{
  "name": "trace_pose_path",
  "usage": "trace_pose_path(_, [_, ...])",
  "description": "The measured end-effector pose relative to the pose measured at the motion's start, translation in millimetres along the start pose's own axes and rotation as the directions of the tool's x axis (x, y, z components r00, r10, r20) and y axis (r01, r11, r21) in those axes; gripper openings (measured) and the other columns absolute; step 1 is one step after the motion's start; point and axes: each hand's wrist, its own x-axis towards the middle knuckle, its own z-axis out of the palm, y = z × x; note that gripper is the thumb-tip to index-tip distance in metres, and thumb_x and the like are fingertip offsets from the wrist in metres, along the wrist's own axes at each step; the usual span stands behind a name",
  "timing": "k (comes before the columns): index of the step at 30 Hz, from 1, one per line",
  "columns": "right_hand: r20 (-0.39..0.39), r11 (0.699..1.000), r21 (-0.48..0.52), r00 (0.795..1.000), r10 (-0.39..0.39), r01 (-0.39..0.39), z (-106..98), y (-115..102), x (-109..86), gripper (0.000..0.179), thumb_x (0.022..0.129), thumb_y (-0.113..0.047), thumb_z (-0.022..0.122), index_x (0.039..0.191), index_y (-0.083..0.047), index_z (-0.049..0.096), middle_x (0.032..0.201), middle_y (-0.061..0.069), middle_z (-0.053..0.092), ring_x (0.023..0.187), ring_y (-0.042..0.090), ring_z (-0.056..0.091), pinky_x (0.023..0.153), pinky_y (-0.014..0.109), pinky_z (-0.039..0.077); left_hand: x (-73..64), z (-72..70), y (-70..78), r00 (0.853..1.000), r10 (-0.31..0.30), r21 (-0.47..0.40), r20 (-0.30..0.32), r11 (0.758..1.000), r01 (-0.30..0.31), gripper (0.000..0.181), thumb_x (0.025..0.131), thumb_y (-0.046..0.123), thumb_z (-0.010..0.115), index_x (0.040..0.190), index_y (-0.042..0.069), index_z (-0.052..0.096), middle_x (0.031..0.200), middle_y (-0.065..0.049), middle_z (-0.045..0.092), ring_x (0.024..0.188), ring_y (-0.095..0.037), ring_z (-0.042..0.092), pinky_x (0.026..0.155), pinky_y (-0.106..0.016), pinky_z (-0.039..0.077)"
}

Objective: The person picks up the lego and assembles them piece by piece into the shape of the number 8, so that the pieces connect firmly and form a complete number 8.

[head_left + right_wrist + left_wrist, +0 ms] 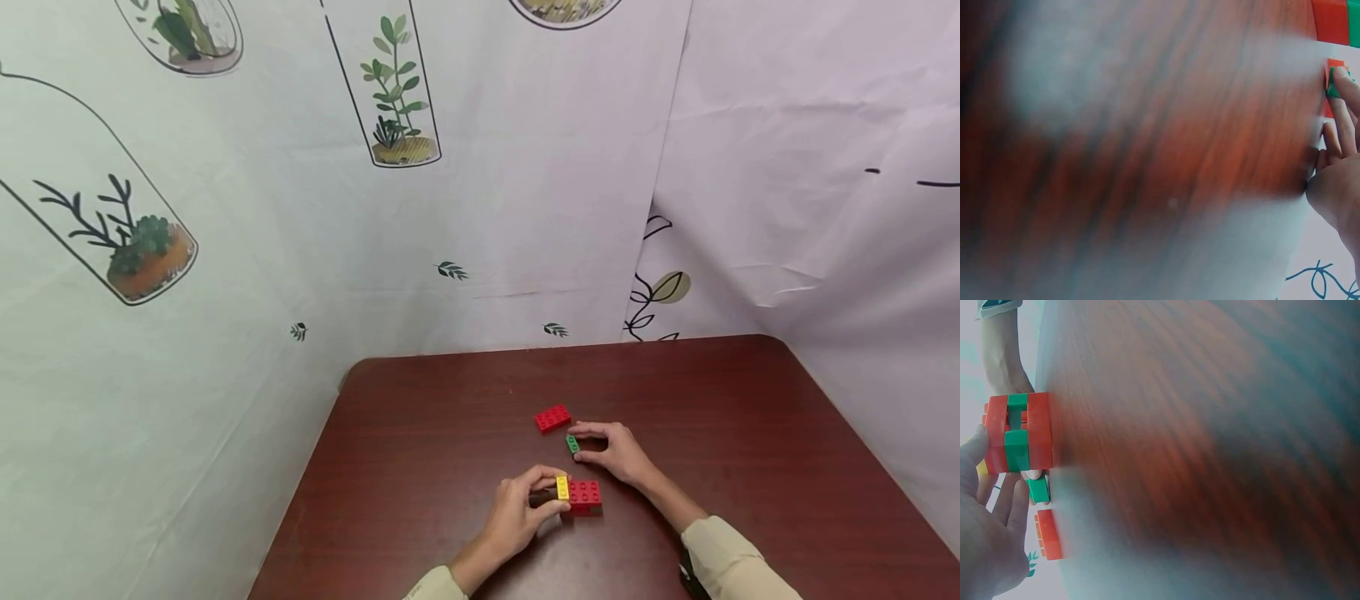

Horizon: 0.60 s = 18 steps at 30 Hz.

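A small stack of toy building bricks (586, 492) stands on the table nearest the person. In the left wrist view, its two red layers have green bricks (1017, 450) between them, with a gap in the middle. A narrow yellow brick (562, 487) sits on the stack's left end. My left hand (513, 510) grips that end, thumb on the near side and fingers on the far side. Beyond the stack, my right hand (621, 454) pinches a small green brick (572, 443) between thumb and fingers, close over the table.
A loose red brick (552, 418) lies studs up just beyond the green one, to its left. The dark reddish wooden table (420, 433) meets hanging cloth (510, 225) printed with plants at its back and sides.
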Motion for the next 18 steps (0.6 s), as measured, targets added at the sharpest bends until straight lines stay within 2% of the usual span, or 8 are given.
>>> trace_pose_path(4, [0.016,1.000,0.006,1.000,-0.004,0.004,-1,-1,-2.3,0.040,0.088,-0.012,0.088,0.126,-0.004,0.077,0.122,0.011,0.077,0.130,0.044,0.062,0.106,0.064,0.048,-0.2,0.7,-1.0,1.000,0.005,-0.003,0.001,1.000,-0.005,0.037,0.091,0.020,0.084,0.125,0.014,0.071,0.117,0.003,0.078,0.109,-0.004,0.071,0.088,-0.027,0.060])
trace_pose_path(11, [-0.002,1.000,0.021,1.000,-0.023,0.023,-6,-7,-8.6,0.038,0.088,-0.013,0.089,0.123,-0.004,0.078,0.117,0.007,0.078,0.110,0.032,0.072,0.094,0.048,0.059,0.1,0.8,-0.6,1.000,0.004,-0.015,0.004,1.000,-0.004,0.036,0.091,0.019,0.084,0.124,0.013,0.071,0.116,0.001,0.079,0.108,-0.005,0.072,0.088,-0.027,0.061])
trace_pose_path(18, [-0.033,0.996,0.086,0.999,-0.019,0.022,-15,-19,-16.1,0.036,0.087,-0.009,0.089,0.121,-0.006,0.077,0.116,0.009,0.077,0.107,0.031,0.073,0.092,0.043,0.061,0.2,-0.2,-1.3,1.000,0.012,-0.010,-0.004,1.000,-0.012,0.035,0.090,0.019,0.085,0.123,0.014,0.072,0.115,0.003,0.079,0.108,-0.006,0.072,0.087,-0.028,0.061])
